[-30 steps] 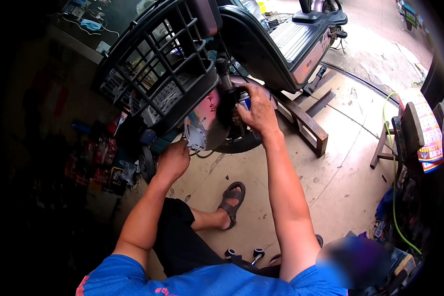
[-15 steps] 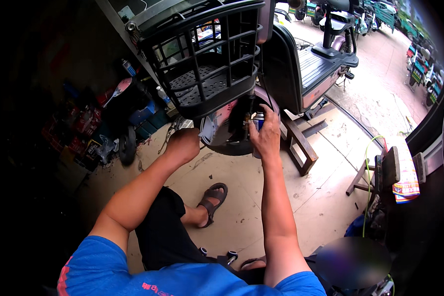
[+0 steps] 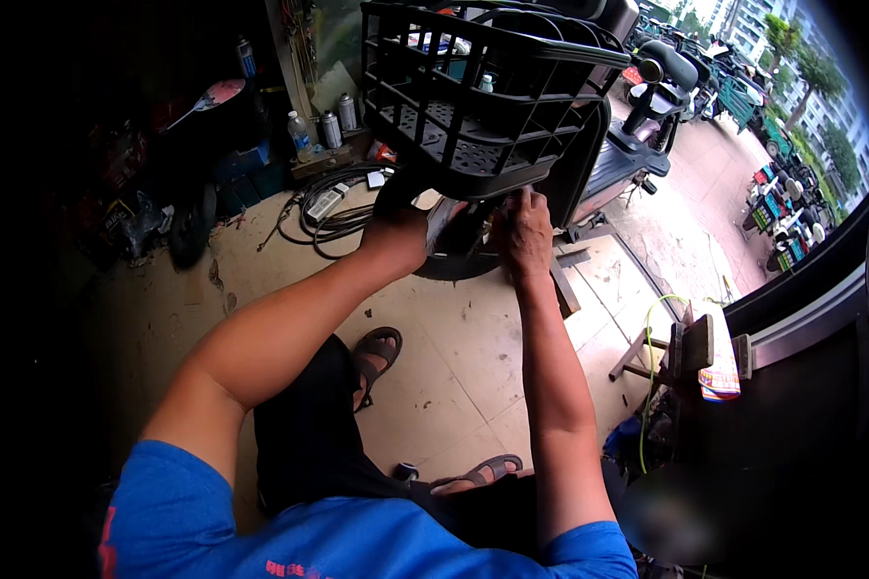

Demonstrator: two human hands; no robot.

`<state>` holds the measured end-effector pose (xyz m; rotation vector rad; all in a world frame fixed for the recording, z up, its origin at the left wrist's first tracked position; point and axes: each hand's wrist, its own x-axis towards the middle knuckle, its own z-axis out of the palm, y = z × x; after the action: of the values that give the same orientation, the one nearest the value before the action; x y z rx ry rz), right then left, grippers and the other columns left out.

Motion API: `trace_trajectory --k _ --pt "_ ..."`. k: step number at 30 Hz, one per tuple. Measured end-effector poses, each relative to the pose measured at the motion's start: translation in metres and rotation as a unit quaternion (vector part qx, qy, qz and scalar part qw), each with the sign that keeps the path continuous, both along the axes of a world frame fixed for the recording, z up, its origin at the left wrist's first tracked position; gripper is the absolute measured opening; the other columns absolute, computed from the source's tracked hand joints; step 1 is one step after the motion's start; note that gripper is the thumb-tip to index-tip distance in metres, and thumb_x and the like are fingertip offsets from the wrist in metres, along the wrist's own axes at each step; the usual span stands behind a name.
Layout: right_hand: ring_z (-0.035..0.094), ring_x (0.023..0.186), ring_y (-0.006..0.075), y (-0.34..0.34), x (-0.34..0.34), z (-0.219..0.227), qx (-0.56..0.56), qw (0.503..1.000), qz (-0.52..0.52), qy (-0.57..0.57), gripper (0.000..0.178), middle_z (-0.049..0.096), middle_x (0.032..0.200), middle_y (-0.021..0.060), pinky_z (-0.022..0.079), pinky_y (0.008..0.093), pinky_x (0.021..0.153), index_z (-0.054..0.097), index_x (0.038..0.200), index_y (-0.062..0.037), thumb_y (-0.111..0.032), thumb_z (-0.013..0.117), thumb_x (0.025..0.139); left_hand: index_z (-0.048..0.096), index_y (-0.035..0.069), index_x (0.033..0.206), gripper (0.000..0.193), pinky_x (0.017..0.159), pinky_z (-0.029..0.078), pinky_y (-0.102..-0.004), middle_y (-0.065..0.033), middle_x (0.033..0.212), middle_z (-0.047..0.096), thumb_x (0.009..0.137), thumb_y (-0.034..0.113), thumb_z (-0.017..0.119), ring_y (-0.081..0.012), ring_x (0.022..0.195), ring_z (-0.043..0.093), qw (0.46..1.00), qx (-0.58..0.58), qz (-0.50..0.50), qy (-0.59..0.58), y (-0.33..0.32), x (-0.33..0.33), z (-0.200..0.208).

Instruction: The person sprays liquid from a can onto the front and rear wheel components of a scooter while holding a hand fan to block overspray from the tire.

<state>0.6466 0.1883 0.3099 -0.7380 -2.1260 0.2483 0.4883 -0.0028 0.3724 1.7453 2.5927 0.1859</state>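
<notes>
Under the black basket [image 3: 454, 154] of an electric scooter, both my hands are close to the front wheel [image 3: 459, 266]. My left hand [image 3: 396, 241] is curled closed at the wheel's left side; whatever it holds, if anything, is hidden. My right hand [image 3: 524, 234] is on the wheel's right, back toward me, fingers bent and raised just below the basket's bottom edge. It looks closed, but its grip is hidden and no spray can shows there now. Dark fork parts lie in shadow between the hands.
Coiled black cable with a white power strip [image 3: 328, 200] lies on the floor at left. Spray cans [image 3: 331, 129] and a clear bottle [image 3: 298, 131] stand behind. A metal stand [image 3: 565, 289] is right of the wheel; a stool [image 3: 637, 355] stands farther right. Other scooters are parked outside.
My view has shifted, so the basket appears farther right. My hands are closer together and higher under the basket. The spray can seen in my right hand is no longer visible.
</notes>
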Motion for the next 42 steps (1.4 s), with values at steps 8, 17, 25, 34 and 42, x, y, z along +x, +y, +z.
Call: trace_trajectory --k 8,17,25,34,42 --pt "0.064 0.12 0.0476 -0.001 -0.005 -0.004 0.026 0.984 0.051 -0.168 0.055 0.061 0.137 0.0251 0.057 0.0549 0.101 0.059 0.145 -0.006 -0.015 0.071 0.093 0.071 -0.005 0.138 0.045 0.11 0.054 -0.0417 -0.0228 0.135 0.074 0.096 0.012 0.069 -0.0344 0.126 0.072 0.995 0.095 0.017 -0.027 0.019 -0.016 -0.042" --pt "0.067 0.115 0.0477 0.006 -0.015 0.007 0.096 0.985 0.073 -0.126 0.04 0.069 0.122 0.0273 0.059 0.0551 0.092 0.068 0.132 -0.0112 -0.008 0.066 0.092 0.068 -0.007 0.144 0.055 0.121 0.047 -0.0363 -0.0225 0.146 0.07 0.094 0.015 0.076 -0.0296 0.137 0.068 0.996 0.07 0.006 -0.057 0.028 -0.018 -0.043" --pt "0.067 0.105 0.0447 -0.041 -0.033 -0.005 0.113 0.969 0.011 -0.222 0.04 0.065 0.113 0.0264 0.058 0.0554 0.089 0.066 0.136 -0.0134 -0.009 0.06 0.097 0.078 0.001 0.123 0.032 0.097 0.063 -0.0471 -0.0221 0.122 0.08 0.103 0.022 0.065 -0.0349 0.112 0.079 0.991 0.066 0.061 -0.095 0.028 -0.007 -0.044" --pt "0.066 0.106 0.0441 -0.063 -0.018 -0.079 0.077 0.955 0.014 -0.287 0.047 0.062 0.115 0.0242 0.057 0.0542 0.088 0.061 0.141 -0.01 -0.008 0.062 0.094 0.076 0.0 0.125 0.033 0.096 0.063 -0.05 -0.0234 0.125 0.079 0.101 0.022 0.067 -0.037 0.114 0.079 0.991 0.021 0.039 -0.124 0.014 -0.011 -0.014" --pt "0.066 0.104 0.0429 -0.052 -0.043 -0.044 0.083 0.976 -0.026 -0.2 0.039 0.063 0.115 0.0221 0.057 0.0536 0.087 0.06 0.134 -0.0131 -0.008 0.062 0.096 0.073 0.0 0.13 0.037 0.097 0.063 -0.0487 -0.0227 0.131 0.077 0.101 0.022 0.068 -0.0371 0.116 0.078 0.983 0.028 0.057 -0.17 0.023 -0.008 -0.024"
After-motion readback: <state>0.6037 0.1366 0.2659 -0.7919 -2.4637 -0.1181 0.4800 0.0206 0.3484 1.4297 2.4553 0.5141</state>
